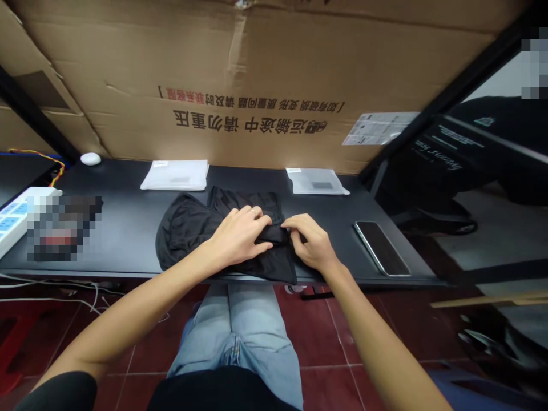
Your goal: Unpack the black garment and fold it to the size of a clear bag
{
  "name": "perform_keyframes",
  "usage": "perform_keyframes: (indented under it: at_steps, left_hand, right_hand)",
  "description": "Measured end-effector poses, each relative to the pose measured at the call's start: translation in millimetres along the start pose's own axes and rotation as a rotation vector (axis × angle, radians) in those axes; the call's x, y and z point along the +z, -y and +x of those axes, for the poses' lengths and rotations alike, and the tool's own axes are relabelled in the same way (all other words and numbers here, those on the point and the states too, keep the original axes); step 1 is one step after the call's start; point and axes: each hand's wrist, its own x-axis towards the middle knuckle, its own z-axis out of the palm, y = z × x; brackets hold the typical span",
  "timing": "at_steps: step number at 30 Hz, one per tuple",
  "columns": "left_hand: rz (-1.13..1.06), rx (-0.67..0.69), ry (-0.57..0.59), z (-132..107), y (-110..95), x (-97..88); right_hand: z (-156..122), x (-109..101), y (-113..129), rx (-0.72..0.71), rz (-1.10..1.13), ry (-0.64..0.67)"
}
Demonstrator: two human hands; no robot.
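A thin black cloth garment point(184, 231) lies bunched and folded near the front edge of the table; its exact kind does not show. Its left end has a curved, seamed edge. My left hand point(240, 237) rests across its middle, fingers bent, a raised fold of cloth between thumb and forefinger. At the garment's right side my right hand point(310, 242) pinches the cloth between thumb and forefinger. The two hands are close together but apart. Part of the garment is hidden under my left hand.
Behind the garment lie two flat, whitish plastic packets, a left one point(175, 175) and a right one point(317, 181). A phone point(382, 249) lies on the right. Leftward are a power strip point(21, 220) and a white rounded object point(91, 158). A cardboard sheet point(257, 63) stands along the back.
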Motion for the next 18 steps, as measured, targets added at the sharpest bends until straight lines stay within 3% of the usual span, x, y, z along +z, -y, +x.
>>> perform_keyframes:
  at_steps: [5, 11, 15, 18]
  left_hand:
    - [0.002, -0.001, 0.013, 4.1, -3.8, 14.4]
    - [-0.302, -0.091, -0.138, -8.7, 14.5, 9.2]
    - [-0.417, -0.284, -0.296, -32.0, 35.0, -2.1]
    - [-0.335, -0.457, -0.294, -57.7, 52.1, -9.5]
  right_hand:
    - [-0.6, -1.2, 5.4, -0.011, 0.034, -0.026]
    - [0.5, 1.5, 7.4, 0.025, -0.036, 0.052]
    - [2.0, 1.1, 6.3, 0.023, -0.021, 0.1]
    - [2.5, 0.9, 5.8, 0.034, -0.016, 0.114]
